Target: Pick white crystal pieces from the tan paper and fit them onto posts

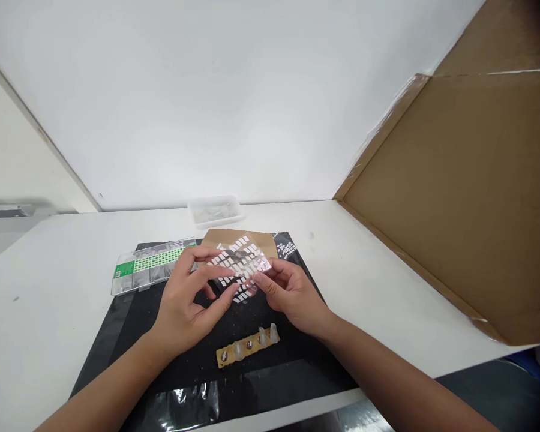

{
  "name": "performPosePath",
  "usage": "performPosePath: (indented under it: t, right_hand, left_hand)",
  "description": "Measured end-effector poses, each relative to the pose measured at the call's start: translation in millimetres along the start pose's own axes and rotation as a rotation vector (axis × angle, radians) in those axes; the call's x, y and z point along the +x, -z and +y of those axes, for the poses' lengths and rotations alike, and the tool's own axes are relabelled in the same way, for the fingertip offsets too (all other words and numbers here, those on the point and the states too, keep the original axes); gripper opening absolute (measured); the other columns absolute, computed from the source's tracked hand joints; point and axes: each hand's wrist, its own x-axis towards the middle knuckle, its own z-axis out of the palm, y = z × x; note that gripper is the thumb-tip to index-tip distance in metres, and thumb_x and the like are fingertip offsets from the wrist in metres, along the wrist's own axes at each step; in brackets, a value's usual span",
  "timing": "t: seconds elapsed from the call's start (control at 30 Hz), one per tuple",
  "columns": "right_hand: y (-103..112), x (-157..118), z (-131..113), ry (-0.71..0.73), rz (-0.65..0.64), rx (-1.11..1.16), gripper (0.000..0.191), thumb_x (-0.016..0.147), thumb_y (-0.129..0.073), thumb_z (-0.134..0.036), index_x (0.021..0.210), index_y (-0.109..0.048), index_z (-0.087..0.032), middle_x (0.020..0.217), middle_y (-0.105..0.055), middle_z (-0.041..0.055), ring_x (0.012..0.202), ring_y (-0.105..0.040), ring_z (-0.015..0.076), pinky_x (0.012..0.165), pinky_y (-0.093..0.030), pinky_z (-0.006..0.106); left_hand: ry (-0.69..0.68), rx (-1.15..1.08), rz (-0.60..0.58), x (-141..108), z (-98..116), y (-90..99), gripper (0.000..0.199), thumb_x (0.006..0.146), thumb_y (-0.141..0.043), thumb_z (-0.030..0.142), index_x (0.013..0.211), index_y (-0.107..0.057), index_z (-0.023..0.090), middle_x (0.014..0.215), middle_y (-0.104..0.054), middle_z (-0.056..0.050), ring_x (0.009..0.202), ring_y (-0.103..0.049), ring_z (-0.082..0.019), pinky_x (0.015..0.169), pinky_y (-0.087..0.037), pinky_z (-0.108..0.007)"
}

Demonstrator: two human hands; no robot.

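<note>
My right hand [292,294] pinches the edge of a clear sheet [243,261] between thumb and fingers. Rows of small white slanted tabs cover this sheet. My left hand [193,300] is at the sheet's left side, fingers apart, with fingertips against or just over its surface; the exact contact is hard to make out. Below both hands a tan strip [231,354] lies on the black mat. It carries round metal discs and several translucent nail tips [273,333] standing up from it.
A clear compartment box [137,279] with a green label lies at the mat's left. Brown paper [216,235] is behind the sheet, beside more white tabs [285,247]. A white tray [198,223] holds translucent pieces near the wall. Cardboard [468,192] stands at the right.
</note>
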Motion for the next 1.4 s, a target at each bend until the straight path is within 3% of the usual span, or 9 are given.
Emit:
performPosePath:
  t: [0.2,0.4,0.5,0.67,0.83,1.03,1.2,1.4]
  right_hand:
    - [-2,-2,6,-0.020,0.072,0.151,0.031,0.085,-0.075,-0.046,0.097,-0.061,-0.020,0.079,-0.057,-0.0039,0.047,-0.026,0.0018,0.037,-0.022,0.015]
    - [1,-3,8,0.000,0.049,0.138,0.033,0.088,-0.073,-0.043,0.110,-0.058,-0.024,0.087,-0.061,-0.0017,0.050,-0.035,0.0028,0.037,-0.029,0.014]
    - [1,-4,9,-0.012,0.033,0.122,0.037,0.086,-0.077,-0.040,0.113,-0.056,-0.024,0.083,-0.060,-0.0036,0.047,-0.034,0.0020,0.037,-0.030,0.015]
    - [-1,-3,8,-0.023,0.039,0.101,0.039,0.083,-0.080,-0.039,0.110,-0.057,-0.023,0.093,-0.064,0.0009,0.052,-0.040,0.0040,0.037,-0.032,0.015]
    - [-5,-3,5,0.015,0.073,0.094,0.034,0.081,-0.081,-0.035,0.101,-0.057,-0.022,0.087,-0.064,-0.0002,0.059,-0.050,0.0066,0.040,-0.036,0.015]
    - [-9,-4,1,0.047,0.067,0.095,0.031,0.082,-0.080,-0.032,0.098,-0.056,-0.021,0.089,-0.069,0.0003,0.072,-0.063,0.0102,0.061,-0.052,0.021]
    - [-10,-5,2,0.060,0.080,0.107,0.034,0.081,-0.081,-0.031,0.096,-0.052,-0.022,0.092,-0.072,0.0015,0.084,-0.069,0.0140,0.079,-0.056,0.029]
    - [-12,-7,4,0.080,0.098,0.078,0.037,0.082,-0.081,-0.034,0.096,-0.049,-0.023,0.093,-0.075,0.0021,0.087,-0.072,0.0165,0.080,-0.058,0.032]
  left_hand:
    - [0.059,-0.060,-0.037,-1,1,-2.6,0.024,0.082,-0.075,0.020,0.105,-0.070,0.025,0.115,-0.055,-0.007,0.086,-0.063,-0.015,0.045,-0.053,-0.017]
    - [0.258,-0.198,-0.070,-6,0,-6.5,0.018,0.088,-0.072,0.025,0.105,-0.069,0.024,0.090,-0.062,-0.001,0.071,-0.063,-0.011,0.042,-0.050,-0.014]
    - [0.277,-0.248,-0.078,-8,-1,-7.4,0.019,0.088,-0.072,0.026,0.106,-0.070,0.024,0.086,-0.062,0.000,0.066,-0.062,-0.009,0.039,-0.049,-0.013]
    - [0.170,-0.181,-0.050,-6,1,-6.0,0.016,0.087,-0.073,0.020,0.103,-0.070,0.023,0.094,-0.063,-0.002,0.069,-0.062,-0.008,0.040,-0.048,-0.012]
    - [0.002,-0.089,-0.035,-2,0,-4.5,0.016,0.084,-0.074,0.014,0.097,-0.073,0.022,0.111,-0.058,-0.006,0.084,-0.063,-0.012,0.044,-0.050,-0.012]
    - [-0.011,-0.046,-0.035,-4,-1,-5.6,0.018,0.084,-0.073,0.013,0.099,-0.075,0.023,0.115,-0.056,-0.007,0.086,-0.064,-0.012,0.045,-0.051,-0.012]
    - [-0.028,-0.038,-0.014,-4,0,-5.8,0.018,0.085,-0.072,0.013,0.100,-0.075,0.023,0.115,-0.056,-0.006,0.079,-0.064,-0.009,0.045,-0.052,-0.012]
    - [-0.045,0.009,0.009,-5,1,-6.9,0.019,0.086,-0.073,0.015,0.102,-0.077,0.024,0.111,-0.057,-0.005,0.074,-0.063,-0.008,0.047,-0.053,-0.013]
